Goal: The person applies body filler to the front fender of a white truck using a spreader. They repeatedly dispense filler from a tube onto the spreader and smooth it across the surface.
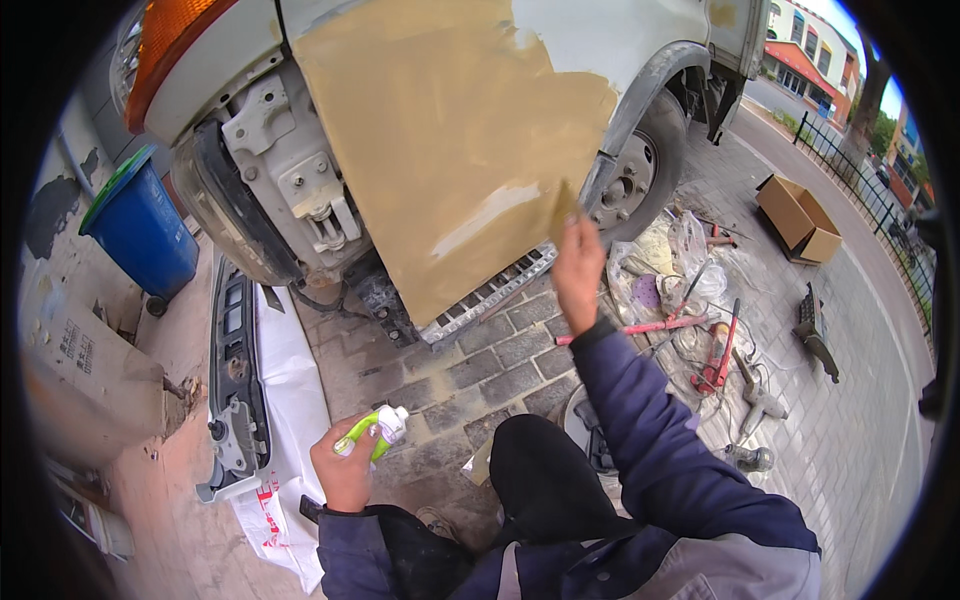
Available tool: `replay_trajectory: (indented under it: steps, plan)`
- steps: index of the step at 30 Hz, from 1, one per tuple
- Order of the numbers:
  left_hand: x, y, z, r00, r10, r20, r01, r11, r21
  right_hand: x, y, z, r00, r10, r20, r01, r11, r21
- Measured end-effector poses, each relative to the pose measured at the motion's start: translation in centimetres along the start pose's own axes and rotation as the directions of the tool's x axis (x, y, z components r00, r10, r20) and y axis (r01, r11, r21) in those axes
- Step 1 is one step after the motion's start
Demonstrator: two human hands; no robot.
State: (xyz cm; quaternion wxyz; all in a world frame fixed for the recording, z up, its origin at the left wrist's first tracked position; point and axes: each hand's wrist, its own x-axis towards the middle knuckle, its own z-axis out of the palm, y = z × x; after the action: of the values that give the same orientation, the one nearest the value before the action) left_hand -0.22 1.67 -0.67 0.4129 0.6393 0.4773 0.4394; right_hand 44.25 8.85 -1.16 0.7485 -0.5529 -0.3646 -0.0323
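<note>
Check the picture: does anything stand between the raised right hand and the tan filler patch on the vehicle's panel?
Nothing visible does. The right hand reaches the lower right edge of the tan filler patch directly; the left hand holds a green-and-white tube low, well away.
</note>
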Motion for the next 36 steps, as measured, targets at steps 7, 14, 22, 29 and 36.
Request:
replay_trajectory:
  steps: [7,14,22,29,36]
  plan:
    - [-0.7,0.4,-1.4,0.999,-0.023,-0.036,0.023,1.000,0.012,7.8,2.6,0.0,0.988,0.149,0.047,-0.157,0.938,0.309]
    - [-0.8,1.0,-1.4,0.999,-0.034,-0.017,0.034,0.999,-0.017,1.2,-1.4,3.1,0.992,-0.118,0.047,0.122,0.988,-0.092]
    - [-1.0,1.7,-1.4,0.999,-0.047,-0.009,0.046,0.998,-0.037,-9.8,-8.3,8.3,0.958,-0.234,0.165,0.255,0.959,-0.122]
    - [-1.4,1.2,-1.8,0.998,-0.046,-0.047,0.045,0.999,-0.030,-16.5,-10.2,8.1,0.878,-0.306,0.368,0.306,0.950,0.059]
    - [-1.7,0.8,-1.6,1.000,-0.009,-0.028,0.008,0.999,-0.043,-6.0,-5.6,4.4,0.995,0.039,0.096,-0.040,0.999,0.012]
